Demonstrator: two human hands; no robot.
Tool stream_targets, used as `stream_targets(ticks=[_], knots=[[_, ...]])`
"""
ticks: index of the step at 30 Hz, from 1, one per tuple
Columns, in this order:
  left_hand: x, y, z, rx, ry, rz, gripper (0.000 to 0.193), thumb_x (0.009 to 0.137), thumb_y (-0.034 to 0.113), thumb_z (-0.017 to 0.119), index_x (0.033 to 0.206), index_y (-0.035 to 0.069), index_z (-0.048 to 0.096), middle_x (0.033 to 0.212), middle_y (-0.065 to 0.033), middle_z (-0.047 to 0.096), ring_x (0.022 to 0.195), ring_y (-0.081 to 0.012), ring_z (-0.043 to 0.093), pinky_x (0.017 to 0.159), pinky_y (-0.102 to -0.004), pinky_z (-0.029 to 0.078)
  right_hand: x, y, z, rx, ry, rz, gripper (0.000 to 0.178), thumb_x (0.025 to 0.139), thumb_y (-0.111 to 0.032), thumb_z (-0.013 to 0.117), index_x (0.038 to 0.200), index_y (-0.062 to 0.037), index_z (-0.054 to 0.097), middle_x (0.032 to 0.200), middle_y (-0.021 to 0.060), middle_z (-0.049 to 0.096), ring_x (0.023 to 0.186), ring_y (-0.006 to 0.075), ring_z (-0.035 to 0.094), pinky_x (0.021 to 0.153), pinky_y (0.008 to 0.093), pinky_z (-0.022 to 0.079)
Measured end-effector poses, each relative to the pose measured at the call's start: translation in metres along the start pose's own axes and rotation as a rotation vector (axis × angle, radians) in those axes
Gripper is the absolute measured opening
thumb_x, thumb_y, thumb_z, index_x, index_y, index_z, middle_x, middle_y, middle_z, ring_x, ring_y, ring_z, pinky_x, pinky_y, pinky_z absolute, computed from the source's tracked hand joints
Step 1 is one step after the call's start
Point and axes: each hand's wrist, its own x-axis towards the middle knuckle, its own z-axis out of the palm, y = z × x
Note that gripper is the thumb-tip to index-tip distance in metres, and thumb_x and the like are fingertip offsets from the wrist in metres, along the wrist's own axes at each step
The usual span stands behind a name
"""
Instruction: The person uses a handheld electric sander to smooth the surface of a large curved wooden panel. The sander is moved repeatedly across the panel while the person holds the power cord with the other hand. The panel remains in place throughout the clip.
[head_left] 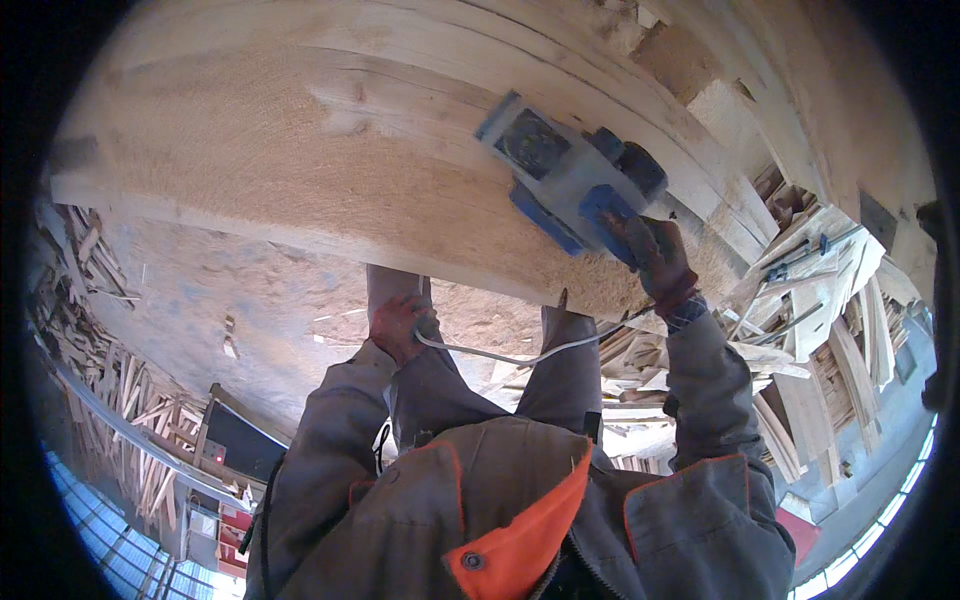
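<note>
Gripping the blue handle of a blue-and-grey power tool, the right hand has its fingers wrapped around it at the tool's near right end. The tool rests at a slant on the right half of a broad wooden slab, with loose sawdust beside it, toward the slab's near edge. The left hand, curled around a pale cable, is just in front of the left trouser leg, well apart from the tool. From there the cable sags across both legs and runs rightward, to below the right hand. Wood offcuts lie heaped on the right, beyond the right sleeve, and another pile of wood strips spreads over the floor at far left.
</note>
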Motion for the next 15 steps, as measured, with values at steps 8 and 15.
stream_targets(ticks=[8, 15], knots=[[-0.003, -0.031, 0.025, -0.075, 0.087, 0.123, 0.073, 0.059, 0.042, 0.077, 0.125, 0.015, 0.064, 0.135, -0.009, 0.059, 0.126, -0.0352, 0.054, 0.109, -0.0445, 0.045, 0.11, -0.149, 0.079, -0.492, -0.331, -0.093, 0.033, 0.104, -0.029, 0.043, 0.121, -0.0175, 0.069, 0.118, 0.0166, 0.07, 0.099, 0.0362, 0.066, 0.085, 0.0465, 0.051], [-0.001, -0.021, 0.025, -0.007, 0.019, -0.068, 0.061, 0.065, 0.039, 0.081, 0.12, 0.017, 0.068, 0.132, -0.0077, 0.061, 0.125, -0.0345, 0.055, 0.103, -0.0463, 0.05, 0.14, -0.18, 0.113, -0.208, -0.145, 0.041, 0.035, 0.096, -0.047, 0.058, 0.117, -0.0226, 0.072, 0.096, 0.0172, 0.073, 0.089, 0.0386, 0.07, 0.079, 0.0483, 0.056]])
